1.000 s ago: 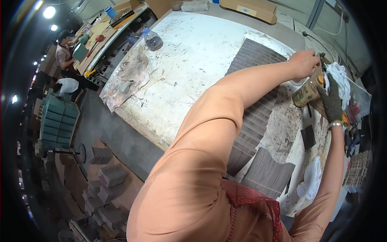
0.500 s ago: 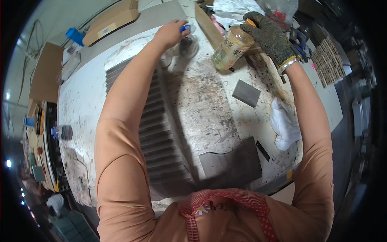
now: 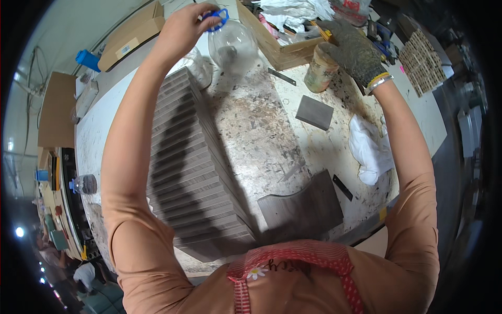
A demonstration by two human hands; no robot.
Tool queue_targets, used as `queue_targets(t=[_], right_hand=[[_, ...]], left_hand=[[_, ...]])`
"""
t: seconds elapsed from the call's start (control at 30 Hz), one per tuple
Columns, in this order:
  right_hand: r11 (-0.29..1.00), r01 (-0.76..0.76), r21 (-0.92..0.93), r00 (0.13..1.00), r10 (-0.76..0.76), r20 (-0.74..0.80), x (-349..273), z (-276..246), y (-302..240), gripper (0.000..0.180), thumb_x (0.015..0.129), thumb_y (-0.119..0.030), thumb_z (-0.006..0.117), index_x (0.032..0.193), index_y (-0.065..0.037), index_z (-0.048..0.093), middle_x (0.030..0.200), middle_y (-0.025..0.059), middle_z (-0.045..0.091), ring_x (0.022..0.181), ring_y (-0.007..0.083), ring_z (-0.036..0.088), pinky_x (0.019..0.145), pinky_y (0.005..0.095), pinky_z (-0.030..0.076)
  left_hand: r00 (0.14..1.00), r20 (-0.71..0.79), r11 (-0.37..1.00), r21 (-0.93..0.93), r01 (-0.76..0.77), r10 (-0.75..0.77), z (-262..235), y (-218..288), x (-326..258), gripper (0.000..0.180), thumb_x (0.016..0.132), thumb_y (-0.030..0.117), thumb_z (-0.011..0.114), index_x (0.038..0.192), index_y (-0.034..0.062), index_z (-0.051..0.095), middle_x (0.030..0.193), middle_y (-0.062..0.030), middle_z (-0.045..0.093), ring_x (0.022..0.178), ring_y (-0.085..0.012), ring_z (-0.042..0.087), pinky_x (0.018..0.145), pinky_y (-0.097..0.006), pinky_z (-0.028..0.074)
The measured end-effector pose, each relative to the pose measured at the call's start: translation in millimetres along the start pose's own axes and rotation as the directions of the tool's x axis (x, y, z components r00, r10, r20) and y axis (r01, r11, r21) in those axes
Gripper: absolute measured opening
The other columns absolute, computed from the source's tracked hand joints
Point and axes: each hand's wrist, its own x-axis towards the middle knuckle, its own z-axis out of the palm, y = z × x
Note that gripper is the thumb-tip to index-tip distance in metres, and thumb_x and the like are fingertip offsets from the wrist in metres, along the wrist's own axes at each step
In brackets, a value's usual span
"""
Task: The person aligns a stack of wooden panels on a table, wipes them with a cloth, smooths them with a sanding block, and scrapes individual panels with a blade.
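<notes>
Clear jug (image 3: 232,44) hangs from left hand (image 3: 183,29) by its blue handle.

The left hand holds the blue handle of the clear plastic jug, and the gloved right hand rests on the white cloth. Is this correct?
Not quite. In the head view the gloved right hand is on the tan container, not on the white cloth, which lies apart, nearer the person. The left hand does hold the blue handle of the clear plastic jug.

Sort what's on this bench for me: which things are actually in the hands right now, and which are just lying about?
In hand:
- left hand on the blue handle of the clear plastic jug
- gloved right hand on the tan container

Lying about:
- stack of dark panels
- small dark block
- white rag
- cardboard box
</notes>
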Motion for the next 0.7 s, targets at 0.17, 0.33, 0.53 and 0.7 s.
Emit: queue_targets(t=[0.17, 0.33, 0.53, 0.7], right_hand=[[0.986, 0.131, 0.105, 0.944, -0.092, -0.316, -18, -9, -32, 0.046, 0.087, -0.034, 0.064, 0.127, -0.012, 0.056, 0.121, 0.0140, 0.058, 0.110, 0.0264, 0.058, 0.094, 0.0373, 0.046], [0.972, 0.053, 0.228, 0.999, -0.053, -0.007, -61, 16, -39, 0.034, 0.089, -0.026, 0.059, 0.115, -0.005, 0.060, 0.111, 0.0118, 0.062, 0.103, 0.0289, 0.060, 0.094, 0.0377, 0.045], [0.967, 0.236, 0.095, 0.960, -0.248, 0.134, -58, 82, -61, 0.023, 0.090, -0.016, 0.050, 0.108, -0.005, 0.060, 0.103, 0.0141, 0.062, 0.098, 0.0297, 0.061, 0.088, 0.0399, 0.048], [0.998, 0.043, 0.040, 0.940, -0.054, 0.336, -13, 145, -58, 0.021, 0.086, -0.014, 0.051, 0.101, -0.004, 0.062, 0.093, 0.0154, 0.064, 0.091, 0.0312, 0.064, 0.078, 0.0414, 0.051]], left_hand=[[0.922, 0.335, 0.977, -0.143, -0.156, 0.196, 26, 56, -72, 0.031, 0.085, 0.022, 0.066, 0.110, 0.0036, 0.062, 0.098, -0.0111, 0.062, 0.090, -0.0238, 0.062, 0.080, -0.036, 0.051], [0.836, 0.524, 0.985, -0.129, -0.112, 0.163, 47, 63, -90, 0.037, 0.084, 0.027, 0.069, 0.111, 0.0032, 0.061, 0.107, -0.0101, 0.061, 0.090, -0.0234, 0.062, 0.079, -0.036, 0.049], [0.939, 0.315, 0.958, -0.198, 0.209, -0.140, 42, 2, -31, 0.052, 0.085, 0.040, 0.066, 0.121, 0.0037, 0.060, 0.111, -0.0149, 0.066, 0.098, -0.0260, 0.063, 0.089, -0.035, 0.047], [0.968, 0.207, 0.983, 0.145, 0.113, -0.142, 89, -49, -21, 0.048, 0.081, 0.031, 0.071, 0.120, 0.0062, 0.058, 0.116, -0.0183, 0.061, 0.107, -0.0355, 0.059, 0.091, -0.041, 0.047]])
